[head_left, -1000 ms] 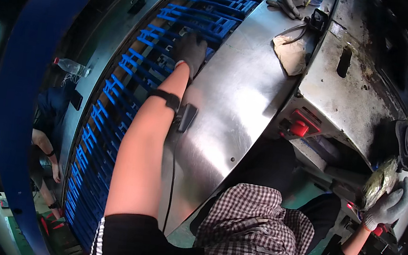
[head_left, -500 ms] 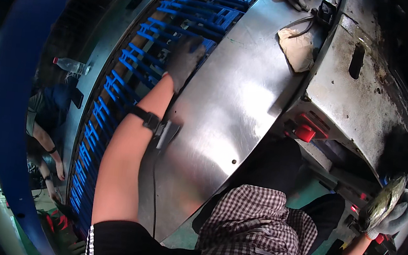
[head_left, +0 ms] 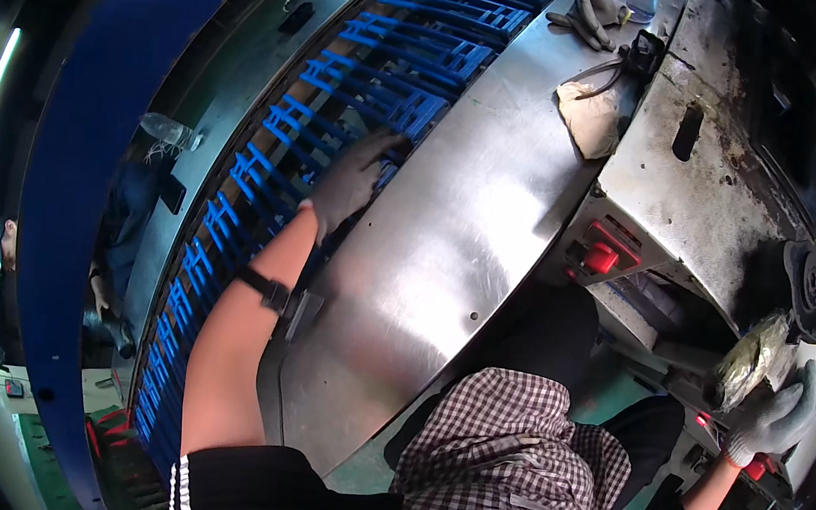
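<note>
The left hand (head_left: 351, 183), in a grey glove, is stretched far out over the blue slatted conveyor (head_left: 343, 117), palm down, fingers loosely spread and resting on the blue links right at the edge where they meet the curved steel table (head_left: 448, 260). It grips nothing; it just lies flat on the belt. A black band with a small box (head_left: 280, 296) sits on that forearm.

Over on the far right, the right hand (head_left: 774, 418), also gloved in grey, is curled tight around a crumpled, shiny, greenish-grey wad (head_left: 753, 360), holding it up against the grimy machine housing (head_left: 727, 191), just below a dark round wheel (head_left: 807, 285). The fingers wrap the lower end of the wad; the rest sticks up and left.

Near the middle of the housing's edge, a red button (head_left: 601, 259) shows. Farther off, on the steel table, lie a beige rag (head_left: 589, 120) and a pair of grey gloves (head_left: 586, 13). At the bottom sits the person's checked cloth (head_left: 514, 469).
</note>
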`<state>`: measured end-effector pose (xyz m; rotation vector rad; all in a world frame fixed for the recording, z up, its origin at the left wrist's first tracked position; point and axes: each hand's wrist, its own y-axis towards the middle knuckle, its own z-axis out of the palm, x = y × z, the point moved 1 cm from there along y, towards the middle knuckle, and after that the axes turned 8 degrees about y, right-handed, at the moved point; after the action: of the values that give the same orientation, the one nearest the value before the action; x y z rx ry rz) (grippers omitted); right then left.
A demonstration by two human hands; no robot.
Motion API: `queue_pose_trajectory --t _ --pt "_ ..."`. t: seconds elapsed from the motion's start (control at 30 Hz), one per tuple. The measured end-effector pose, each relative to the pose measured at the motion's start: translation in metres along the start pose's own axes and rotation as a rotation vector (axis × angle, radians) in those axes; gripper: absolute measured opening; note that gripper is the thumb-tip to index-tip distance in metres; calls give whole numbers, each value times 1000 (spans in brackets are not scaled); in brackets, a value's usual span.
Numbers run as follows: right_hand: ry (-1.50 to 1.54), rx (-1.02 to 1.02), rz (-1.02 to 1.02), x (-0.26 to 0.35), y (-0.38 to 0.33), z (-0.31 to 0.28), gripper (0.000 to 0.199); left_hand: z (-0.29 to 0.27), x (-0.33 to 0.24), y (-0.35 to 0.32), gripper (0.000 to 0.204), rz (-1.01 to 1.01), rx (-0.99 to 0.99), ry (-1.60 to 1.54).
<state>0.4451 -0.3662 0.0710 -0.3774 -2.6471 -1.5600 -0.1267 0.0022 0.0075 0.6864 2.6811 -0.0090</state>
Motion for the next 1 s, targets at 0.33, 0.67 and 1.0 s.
queue_pose_trajectory --t 0.33,0.67,1.0 --pt "68 -40 4 -28 -5 -3 32 -26 15 -21 45 -412 -65 92" --pt "109 -38 124 -17 -2 2 34 -17 28 -14 52 -376 9 148" --pt "14 -36 50 -23 1 4 30 -5 33 24 62 -426 -59 331"
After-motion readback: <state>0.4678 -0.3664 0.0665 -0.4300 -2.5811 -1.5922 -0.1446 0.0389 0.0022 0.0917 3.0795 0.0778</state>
